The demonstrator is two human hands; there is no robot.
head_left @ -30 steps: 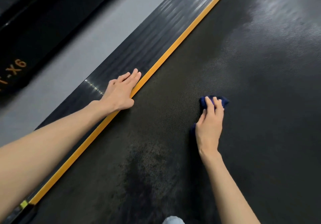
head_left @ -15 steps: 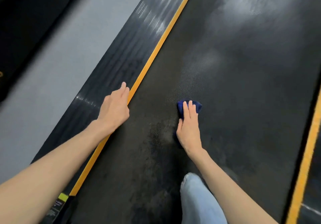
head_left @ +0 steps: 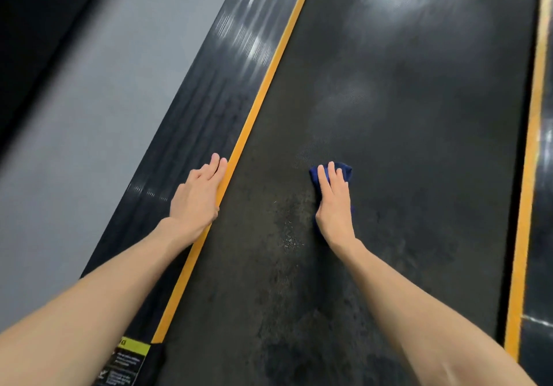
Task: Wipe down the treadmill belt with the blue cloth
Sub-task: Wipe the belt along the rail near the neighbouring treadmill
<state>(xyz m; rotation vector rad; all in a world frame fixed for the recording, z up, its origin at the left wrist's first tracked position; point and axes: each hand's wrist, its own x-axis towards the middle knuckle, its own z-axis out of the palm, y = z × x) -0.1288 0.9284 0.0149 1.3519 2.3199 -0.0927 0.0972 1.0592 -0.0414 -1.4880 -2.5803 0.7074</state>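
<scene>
Here, small crumpled dark-blue cloth (head_left: 346,172).

Black treadmill belt (head_left: 413,152) bears blue cloth (head_left: 346,171); yellow stripes (head_left: 269,71) flank belt.

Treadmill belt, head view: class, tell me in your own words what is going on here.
A person is wiping the treadmill belt. The right hand presses a blue cloth flat on it, fingers straight. The left hand rests open on the side rail, fingertips at the yellow stripe. Mottled patches show near the cloth.
</scene>
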